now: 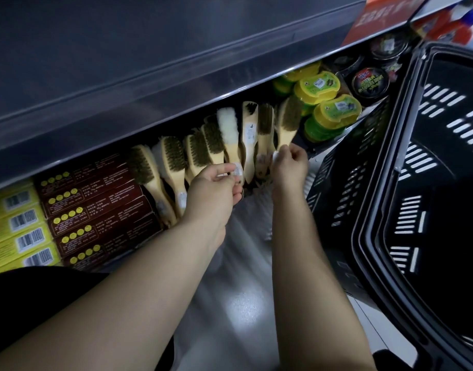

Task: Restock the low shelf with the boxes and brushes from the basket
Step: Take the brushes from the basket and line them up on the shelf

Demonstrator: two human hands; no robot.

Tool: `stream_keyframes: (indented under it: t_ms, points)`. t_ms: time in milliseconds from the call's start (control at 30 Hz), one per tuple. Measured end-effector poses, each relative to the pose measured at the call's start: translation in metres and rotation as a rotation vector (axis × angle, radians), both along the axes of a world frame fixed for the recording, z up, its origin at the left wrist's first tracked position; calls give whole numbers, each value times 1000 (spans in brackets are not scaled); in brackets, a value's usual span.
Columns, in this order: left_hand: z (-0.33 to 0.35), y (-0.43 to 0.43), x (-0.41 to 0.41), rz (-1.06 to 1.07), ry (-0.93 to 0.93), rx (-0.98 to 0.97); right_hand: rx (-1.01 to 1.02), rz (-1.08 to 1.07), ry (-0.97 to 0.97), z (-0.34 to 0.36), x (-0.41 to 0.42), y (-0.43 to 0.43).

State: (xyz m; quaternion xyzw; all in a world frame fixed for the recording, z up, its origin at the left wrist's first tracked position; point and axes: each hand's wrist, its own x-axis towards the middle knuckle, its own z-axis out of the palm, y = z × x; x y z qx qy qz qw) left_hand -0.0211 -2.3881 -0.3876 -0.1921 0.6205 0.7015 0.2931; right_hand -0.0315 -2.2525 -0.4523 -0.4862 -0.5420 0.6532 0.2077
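Note:
Several wooden-handled brushes (pixel 173 162) stand in a leaning row on the low shelf. My left hand (pixel 212 188) pinches the labelled handle end of a white fleece brush (pixel 228 129). My right hand (pixel 290 163) pinches the handle tip of the rightmost dark-bristled brush (pixel 288 117). Left of the brushes lie stacked dark red boxes (pixel 96 204) and yellow boxes (pixel 18 226). The black plastic basket (pixel 390 162) stands at the right, and no goods show inside it.
An upper shelf edge (pixel 149 84) overhangs the low shelf. Yellow-green round tubs (pixel 321 87) and black round tins (pixel 370 83) sit right of the brushes. Red and blue bottles (pixel 454 20) stand at the top right. Glossy floor (pixel 243 290) lies below my arms.

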Motion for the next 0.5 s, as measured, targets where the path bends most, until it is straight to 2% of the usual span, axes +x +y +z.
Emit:
stream_keyframes:
  t_ms: [100,233,500]
  points:
    - [3,-1,2,-9,-4,-14,195,-44,-210,-23,-13,16]
    - [8,-7,6,1,10,-38,275,105,-321,-43,-24,24]
    - [19,-27,27,-25,72,-133,355,184,-335,-49,-20,26]
